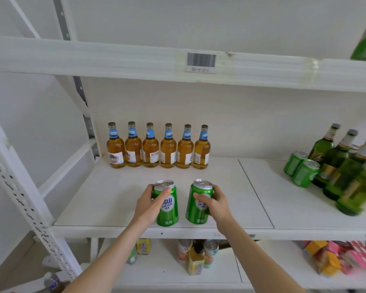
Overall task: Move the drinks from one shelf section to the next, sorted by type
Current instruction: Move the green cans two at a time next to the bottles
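Left hand (149, 205) held a green can (167, 203) | right hand (217, 205) held another can (199, 203) | both stood in front of the brown bottles (159, 145), likely starting a can row

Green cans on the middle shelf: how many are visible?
4. One in the left hand, one in the right hand, both near the front edge; two more at the right beside the green bottles, which may hide others.
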Tool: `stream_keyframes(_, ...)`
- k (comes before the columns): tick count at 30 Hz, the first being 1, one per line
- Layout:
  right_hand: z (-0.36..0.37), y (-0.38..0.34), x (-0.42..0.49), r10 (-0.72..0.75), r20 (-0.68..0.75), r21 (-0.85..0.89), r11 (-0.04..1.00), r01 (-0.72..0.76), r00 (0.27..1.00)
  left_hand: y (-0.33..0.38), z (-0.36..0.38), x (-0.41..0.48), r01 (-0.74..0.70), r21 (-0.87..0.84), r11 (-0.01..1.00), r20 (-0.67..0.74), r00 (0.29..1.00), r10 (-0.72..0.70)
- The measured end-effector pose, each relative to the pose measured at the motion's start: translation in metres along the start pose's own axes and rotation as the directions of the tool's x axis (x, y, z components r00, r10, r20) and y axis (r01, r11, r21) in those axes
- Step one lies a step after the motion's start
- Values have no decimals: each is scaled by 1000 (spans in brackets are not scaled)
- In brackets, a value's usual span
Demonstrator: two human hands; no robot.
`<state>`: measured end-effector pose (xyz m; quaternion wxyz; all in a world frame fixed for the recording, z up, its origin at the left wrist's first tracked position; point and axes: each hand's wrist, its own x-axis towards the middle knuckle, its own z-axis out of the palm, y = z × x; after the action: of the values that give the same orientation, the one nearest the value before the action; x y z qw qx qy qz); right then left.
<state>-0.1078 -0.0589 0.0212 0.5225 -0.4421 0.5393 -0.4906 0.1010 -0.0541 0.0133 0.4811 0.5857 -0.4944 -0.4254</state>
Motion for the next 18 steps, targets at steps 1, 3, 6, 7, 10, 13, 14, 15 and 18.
stream_keyframes(1, -12, -2, -4, -7, -5, -3, 1000, 7, 1000, 3, 10, -5, -7, 5, 1000, 4, 1000, 7)
stream_keyframes(3, -37, -6, -10, -24, -17, -5, 1000, 23, 1000, 9, 30, -11, -23, 10, 1000, 15, 1000, 22)
stream_keyframes(6, -75, -10, -14, -38, -44, -5, 999, 38, 998, 18, 63, -14, -33, 17, 999, 58, 998, 32)
stream_keyframes(7, -87, -11, -13, -42, -57, -5, 999, 42, 998, 21, 74, -14, -38, 21, 999, 79, 996, 36)
stream_keyframes(10, -124, -12, -7, -40, -96, 4, 999, 41, 995, 30, 110, -7, -59, 25, 998, 127, 990, 55)
stream_keyframes(13, -160, -12, 6, -43, -137, 19, 999, 46, 990, 37, 148, 6, -66, 15, 998, 175, 983, 62)
stream_keyframes(14, -172, -12, 11, -48, -147, 21, 998, 51, 988, 39, 161, 11, -68, 15, 998, 190, 980, 64)
stream_keyframes(15, -184, -13, 17, -52, -157, 22, 998, 56, 986, 41, 174, 16, -72, 15, 997, 202, 977, 68)
stream_keyframes(18, -219, -14, 33, -53, -194, 31, 998, 60, 979, 48, 213, 31, -85, 16, 996, 230, 970, 79)
